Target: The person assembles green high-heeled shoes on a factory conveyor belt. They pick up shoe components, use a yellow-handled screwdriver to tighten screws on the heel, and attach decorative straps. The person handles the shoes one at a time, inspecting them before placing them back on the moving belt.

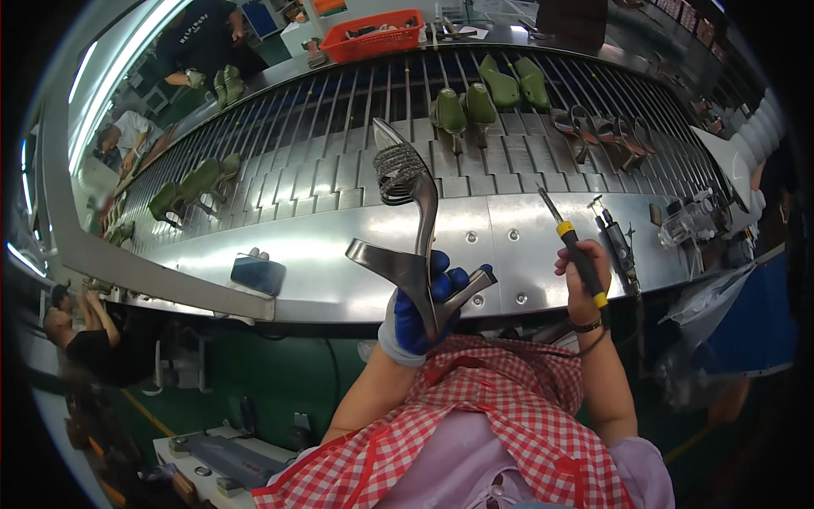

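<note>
My left hand (405, 327), in a blue and grey glove, is closed around a high-heeled sandal (426, 212) at the middle front. The sandal is shiny dark grey, with a glittery coiled strap near its toe. It is held upright, toe away from me, above the metal work surface (365, 233). To the right, my bare right hand (585, 280) grips a soldering iron (580, 259) with a black and yellow handle. Its metal tip points up and left, apart from the sandal. A cord trails from the handle's lower end.
Green lasts with shoes (465, 110) and strappy heeled sandals (604, 134) stand on the slatted conveyor (339, 161). A red basket (371, 37) sits behind it. A phone (258, 273) lies left; a hose-fed tool (617, 242) and clear bottle (688, 224) lie right. Co-workers are farther left.
</note>
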The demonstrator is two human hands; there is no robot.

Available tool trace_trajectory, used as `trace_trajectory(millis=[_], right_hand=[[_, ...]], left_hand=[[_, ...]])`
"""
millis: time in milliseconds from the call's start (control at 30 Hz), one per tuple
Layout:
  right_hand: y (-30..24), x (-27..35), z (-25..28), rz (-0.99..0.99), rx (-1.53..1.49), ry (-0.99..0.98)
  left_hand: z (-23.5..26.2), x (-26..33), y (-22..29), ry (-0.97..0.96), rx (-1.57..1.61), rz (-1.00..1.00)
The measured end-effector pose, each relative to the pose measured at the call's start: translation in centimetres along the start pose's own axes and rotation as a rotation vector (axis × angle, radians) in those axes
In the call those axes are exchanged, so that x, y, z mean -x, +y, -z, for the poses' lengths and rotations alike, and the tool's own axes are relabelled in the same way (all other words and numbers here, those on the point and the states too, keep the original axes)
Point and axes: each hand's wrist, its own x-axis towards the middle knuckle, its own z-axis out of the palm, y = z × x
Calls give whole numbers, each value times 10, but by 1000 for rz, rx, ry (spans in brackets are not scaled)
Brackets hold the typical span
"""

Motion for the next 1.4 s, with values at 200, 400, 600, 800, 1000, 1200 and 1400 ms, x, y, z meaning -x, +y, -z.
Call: trace_trajectory(millis=[200, 400, 600, 800, 1000, 1200, 1400], right_hand=[[-88, 7, -30, 163, -378, 85], [-129, -2, -32, 497, 50, -86], [-131, -3, -41, 474, 29, -123], [-132, -5, -46, 471, 27, -132], [-132, -4, -51, 443, 37, -118], [-132, -3, -55, 451, 57, -126], [-140, 0, -49, 529, 137, -208]], left_hand=[[-1, 4, -5, 135, -45, 34], [11, 14, -13, 240, -230, 5], [7, 20, -15, 268, -359, -13], [-1, 15, -6, 114, -149, 61], [-2, 16, -4, 115, -73, 93], [-4, 19, 0, 123, -107, 97], [16, 29, 3, 220, -787, -41]])
